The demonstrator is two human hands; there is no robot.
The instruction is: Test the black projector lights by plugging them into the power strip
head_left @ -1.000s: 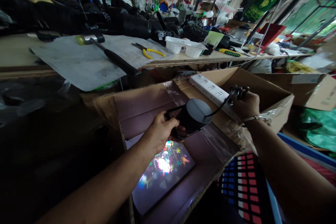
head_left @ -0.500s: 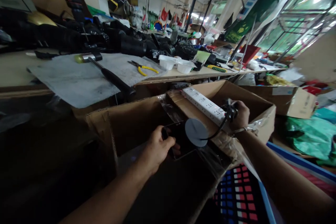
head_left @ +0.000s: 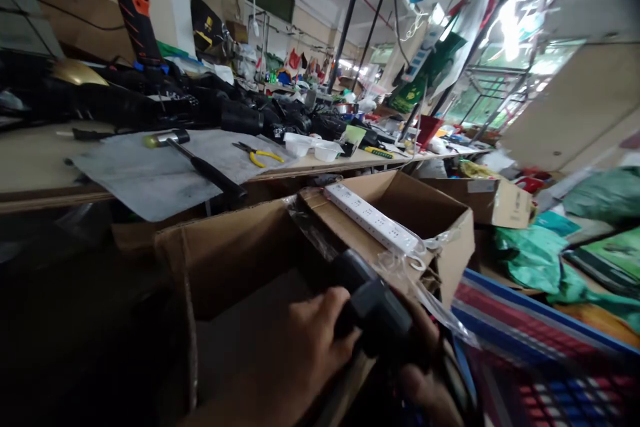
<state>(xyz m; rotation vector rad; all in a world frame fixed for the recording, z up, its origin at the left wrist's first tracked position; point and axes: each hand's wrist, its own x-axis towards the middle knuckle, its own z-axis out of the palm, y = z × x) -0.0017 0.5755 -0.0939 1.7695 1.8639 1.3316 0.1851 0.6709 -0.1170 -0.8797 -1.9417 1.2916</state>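
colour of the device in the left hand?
The device looks black to dark grey, slightly blurred; seen best in the head view.

The left hand curls its fingers; the blurred right hand is near.

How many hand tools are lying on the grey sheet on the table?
2 on the grey sheet: the hammer, partly overhanging the front edge, and the yellow-handled pliers to its right. Dark equipment behind could hide others.

The left hand and forearm are bare; the right hand, blurred, seems bare too.
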